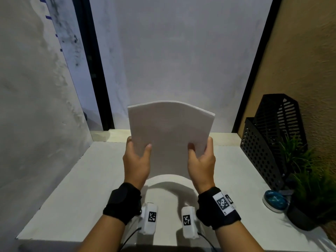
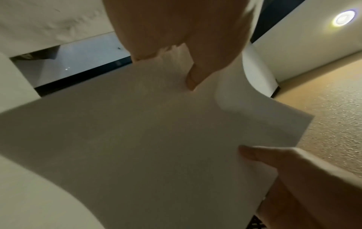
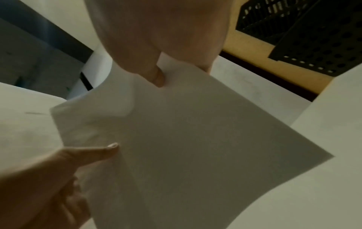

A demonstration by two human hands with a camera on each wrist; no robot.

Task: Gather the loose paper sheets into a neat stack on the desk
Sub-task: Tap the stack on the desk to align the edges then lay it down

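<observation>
A black perforated file holder [image 1: 261,151] stands upright at the far right of the white bench [image 1: 76,188], against a tan textured wall [image 1: 300,51]. Just in front of it sits a green potted plant [image 1: 309,179] in a dark pot. A round blue object [image 1: 275,200], too small to identify, lies beside the pot. A ceiling light [image 2: 344,18] glows overhead.

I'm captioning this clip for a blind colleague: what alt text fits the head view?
Two hands, left hand and right hand, hold a stack of white paper sheets upright by its side edges above a white desk. A black file holder, a green plant and a blue disc sit at right.
</observation>
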